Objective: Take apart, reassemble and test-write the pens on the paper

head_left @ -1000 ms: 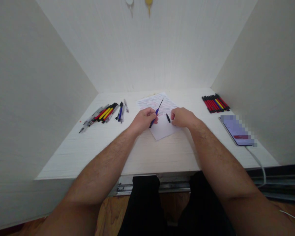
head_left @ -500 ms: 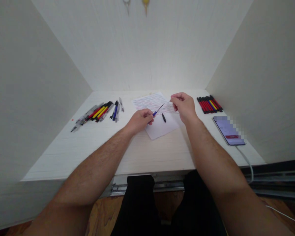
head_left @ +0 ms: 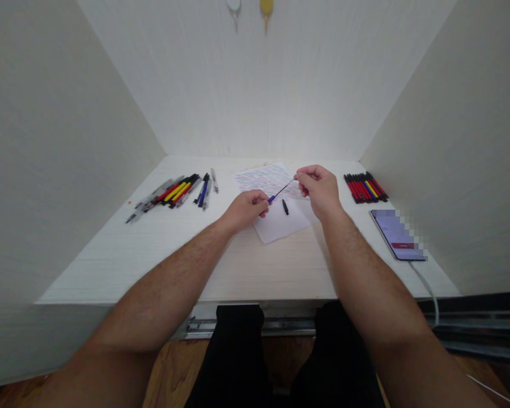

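My left hand [head_left: 250, 209] is closed on the blue barrel [head_left: 272, 199] of a pen. From the barrel a dark, thin refill [head_left: 283, 189] sticks out up and to the right. At the refill's far end, my right hand [head_left: 317, 184] pinches a tiny pale piece [head_left: 294, 178] that looks like a pen spring. It appears to meet the refill tip, and the fingertips cover part of it. Below the refill, a black pen tip section [head_left: 285, 207] lies on white paper [head_left: 276, 229] by itself.
Scribbled paper [head_left: 259, 177] lies behind. To the left is a loose heap of pens [head_left: 170, 192], with blue and clear pens [head_left: 203, 190] beside it. On the right are a row of mostly red pens [head_left: 365, 187] and a phone [head_left: 397, 235] with a cable [head_left: 429, 292]. Walls enclose the table.
My right hand has brought the small pale piece to the refill's tip, where a gap was before. My left hand still holds the blue barrel. The camera view has shifted slightly.
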Demonstrator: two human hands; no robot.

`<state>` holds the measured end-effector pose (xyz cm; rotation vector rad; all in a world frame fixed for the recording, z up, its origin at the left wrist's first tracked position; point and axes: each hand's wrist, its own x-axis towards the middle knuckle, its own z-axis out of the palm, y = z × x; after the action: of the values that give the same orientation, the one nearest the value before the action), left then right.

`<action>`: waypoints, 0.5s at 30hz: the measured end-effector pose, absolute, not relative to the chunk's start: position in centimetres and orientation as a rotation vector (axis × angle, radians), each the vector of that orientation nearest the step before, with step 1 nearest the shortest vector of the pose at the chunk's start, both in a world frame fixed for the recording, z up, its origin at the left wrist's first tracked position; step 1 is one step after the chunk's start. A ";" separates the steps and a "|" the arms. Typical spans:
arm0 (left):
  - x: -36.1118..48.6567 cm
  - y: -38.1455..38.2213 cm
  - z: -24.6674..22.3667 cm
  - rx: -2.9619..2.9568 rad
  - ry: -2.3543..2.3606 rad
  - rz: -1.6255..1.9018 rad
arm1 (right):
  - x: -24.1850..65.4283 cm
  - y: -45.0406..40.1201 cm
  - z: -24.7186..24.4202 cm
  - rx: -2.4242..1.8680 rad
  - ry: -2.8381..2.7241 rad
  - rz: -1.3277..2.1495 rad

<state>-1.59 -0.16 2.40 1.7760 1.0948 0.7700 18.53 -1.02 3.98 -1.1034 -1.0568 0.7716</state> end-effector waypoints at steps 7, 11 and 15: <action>-1.7 -0.1 2.2 1.767 1.061 0.795 | 18.4 -1.2 3.8 -1.132 -1.086 0.787; -1.7 0.1 1.9 1.769 1.055 0.801 | 18.4 -1.3 3.9 -1.133 -1.115 0.836; -1.7 0.1 1.8 1.758 1.045 0.817 | 18.6 -1.1 3.9 -1.202 -1.016 0.851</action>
<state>-1.69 0.11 1.82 1.7584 1.0449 0.8169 18.56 -1.10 3.87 -1.2023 -1.0159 0.8510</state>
